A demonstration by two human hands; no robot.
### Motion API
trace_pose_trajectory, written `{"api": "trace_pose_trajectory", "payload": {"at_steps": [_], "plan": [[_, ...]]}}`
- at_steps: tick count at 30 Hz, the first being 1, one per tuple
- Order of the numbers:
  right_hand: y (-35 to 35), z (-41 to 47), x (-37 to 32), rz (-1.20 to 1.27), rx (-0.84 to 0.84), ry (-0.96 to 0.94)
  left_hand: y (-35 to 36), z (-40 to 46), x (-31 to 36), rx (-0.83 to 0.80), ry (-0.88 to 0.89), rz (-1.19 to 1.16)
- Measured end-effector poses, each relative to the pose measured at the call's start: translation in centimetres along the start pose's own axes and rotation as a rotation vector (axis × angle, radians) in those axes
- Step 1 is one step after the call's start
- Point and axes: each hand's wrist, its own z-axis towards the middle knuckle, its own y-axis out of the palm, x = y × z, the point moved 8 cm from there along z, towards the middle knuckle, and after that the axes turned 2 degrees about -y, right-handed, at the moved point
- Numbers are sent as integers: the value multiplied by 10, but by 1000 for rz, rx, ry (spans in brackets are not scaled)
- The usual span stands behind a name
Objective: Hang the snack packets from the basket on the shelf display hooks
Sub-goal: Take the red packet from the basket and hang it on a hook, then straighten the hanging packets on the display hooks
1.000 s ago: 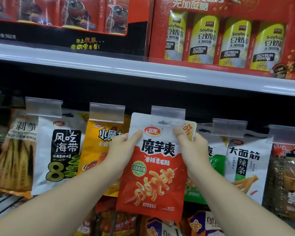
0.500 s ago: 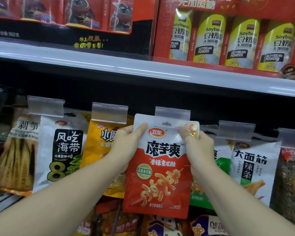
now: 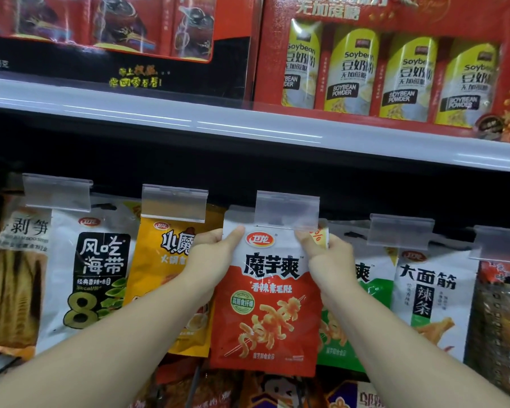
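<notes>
Both hands are on the red and white snack packet (image 3: 270,301), gripping its upper corners: left hand (image 3: 215,260) pinches the left one, right hand (image 3: 329,260) the right. It's white on top, orange-red below, skewer picture on front. Its top edge sits right under the middle clear tag holder (image 3: 287,209), between the yellow packet (image 3: 162,260) and a green one (image 3: 374,290).

Above you, a pale shelf (image 3: 248,128) runs the full width, carrying a dark gift box (image 3: 115,39) at left and a red box of soybean powder cans (image 3: 395,69) at right, standing just beside each other at the shelf's front edge.
</notes>
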Motion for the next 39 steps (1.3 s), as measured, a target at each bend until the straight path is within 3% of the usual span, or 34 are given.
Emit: {"api": "trace_pose_trajectory", "payload": {"at_steps": [8,19,30,35,39], "plan": [[7,26,12,-100,28,32,-4,25,-11,164,-8,154],[8,36,23,-261,47,36,-3,36,-14,153,-1,359],[2,7,16,-264,38,-154,-18,24,-23,172,96,286],[-2,-12,23,-324,50,-247,-37,-12,-22,197,261,434],[-3,-35,23,-512,110,-326,-72,-46,-12,338,491,639]]}}
